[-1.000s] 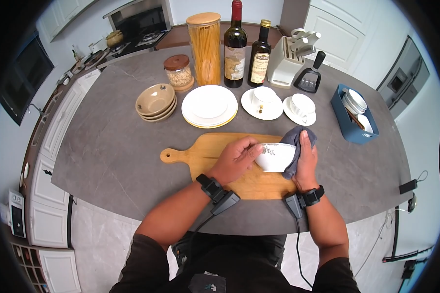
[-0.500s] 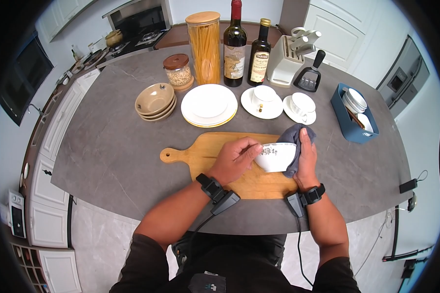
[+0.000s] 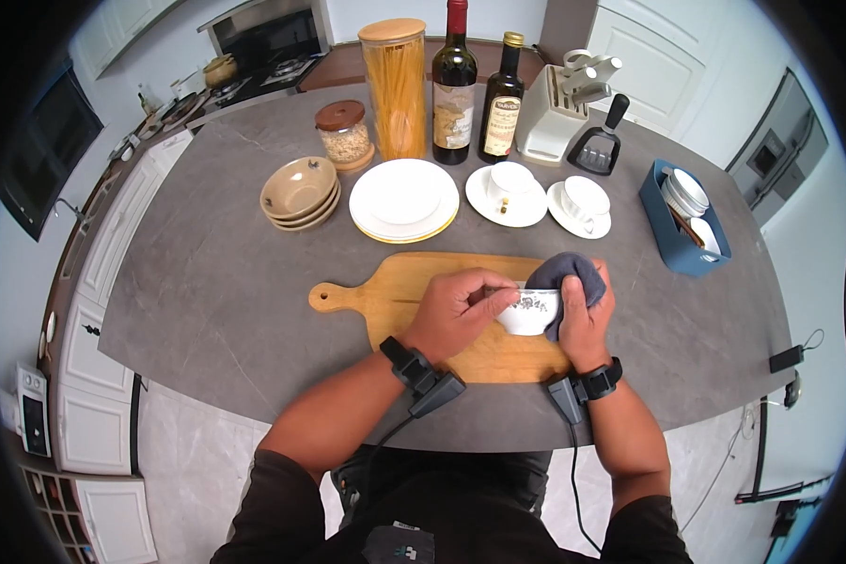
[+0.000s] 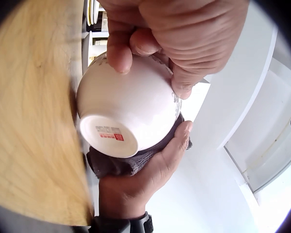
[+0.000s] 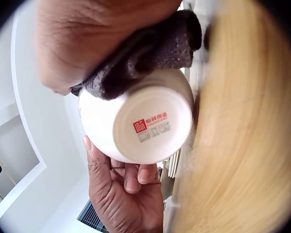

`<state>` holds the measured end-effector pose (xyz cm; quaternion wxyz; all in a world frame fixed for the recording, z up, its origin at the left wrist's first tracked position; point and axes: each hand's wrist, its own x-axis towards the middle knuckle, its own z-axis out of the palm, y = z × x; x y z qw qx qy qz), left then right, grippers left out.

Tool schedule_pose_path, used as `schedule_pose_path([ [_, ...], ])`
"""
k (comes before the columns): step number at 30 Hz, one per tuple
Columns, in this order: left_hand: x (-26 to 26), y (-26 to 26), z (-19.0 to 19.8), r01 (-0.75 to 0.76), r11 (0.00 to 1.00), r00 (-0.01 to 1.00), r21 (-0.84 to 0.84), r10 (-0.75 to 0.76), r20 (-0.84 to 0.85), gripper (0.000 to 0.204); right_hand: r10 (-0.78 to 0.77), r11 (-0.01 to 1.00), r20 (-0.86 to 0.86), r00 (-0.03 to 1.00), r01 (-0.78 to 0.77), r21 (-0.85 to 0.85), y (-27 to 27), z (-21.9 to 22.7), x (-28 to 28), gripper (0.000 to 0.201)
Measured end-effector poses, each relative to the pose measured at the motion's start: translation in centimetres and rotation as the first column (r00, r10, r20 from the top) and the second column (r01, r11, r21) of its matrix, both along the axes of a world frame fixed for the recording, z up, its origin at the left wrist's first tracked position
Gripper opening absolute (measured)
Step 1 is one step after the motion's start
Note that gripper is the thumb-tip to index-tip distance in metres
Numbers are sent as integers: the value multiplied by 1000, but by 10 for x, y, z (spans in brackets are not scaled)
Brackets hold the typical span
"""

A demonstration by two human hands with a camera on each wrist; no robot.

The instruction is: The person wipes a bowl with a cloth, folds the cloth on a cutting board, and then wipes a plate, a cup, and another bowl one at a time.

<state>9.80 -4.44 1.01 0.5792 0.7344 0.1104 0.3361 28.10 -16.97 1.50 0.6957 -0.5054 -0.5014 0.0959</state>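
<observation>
A white bowl (image 3: 526, 316) with a floral band is held above the wooden board (image 3: 395, 282). The left hand (image 3: 453, 310) pinches its rim from the left, thumb outside. From the right, the right hand (image 3: 587, 320) grips the bowl through a dark grey cloth (image 3: 573, 274), its thumb toward the body. In the left wrist view, the bowl (image 4: 128, 97) shows its foot with a red mark, fingers of the left hand (image 4: 174, 39) on its side. The right wrist view has the cloth (image 5: 145, 53) bunched between the right hand (image 5: 92, 39) and the bowl (image 5: 150, 121).
Behind the board stand brown bowls (image 3: 297, 188), white plates (image 3: 404, 199), two cups on saucers (image 3: 508, 195), and a blue basket (image 3: 681, 235) of dishes at right. Farther back are a pasta jar (image 3: 395, 94), two bottles (image 3: 453, 113), a knife block (image 3: 553, 117) and a black spatula (image 3: 597, 146).
The right hand has turned, its thumb now lower and in front of the cloth. The cloth has shifted around the rim, and the bowl has tilted slightly and dropped a little.
</observation>
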Motion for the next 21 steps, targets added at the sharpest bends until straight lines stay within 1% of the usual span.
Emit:
schedule_pose_path([
  [2,2,-2,2,-14,1000,999,-13,15,30,18,29,999,-131,991,-33,-30,2,1,1,20],
  [3,2,-2,2,-14,1000,999,-13,15,30,18,29,999,-131,991,-33,-30,2,3,1,20],
  [5,3,-2,2,-30,999,999,-15,31,37,19,-19,996,-198,980,1,-92,2,7,-1,20],
  [6,4,-2,0,-29,999,999,-15,29,37,19,-21,996,-197,980,3,-91,3,7,0,20],
  [8,5,0,-5,-38,999,999,-1,38,25,20,-37,994,-262,964,9,-106,4,7,1,20],
  [11,6,1,-7,-37,999,999,8,37,16,21,-35,991,-298,954,-5,-130,5,0,8,21],
  [14,5,2,-9,-43,999,999,14,43,-10,21,-20,992,-331,943,-21,-121,6,-2,9,22],
  [21,4,1,-10,-29,1000,999,-2,29,17,21,-23,990,-330,944,-24,-139,7,-4,13,23],
])
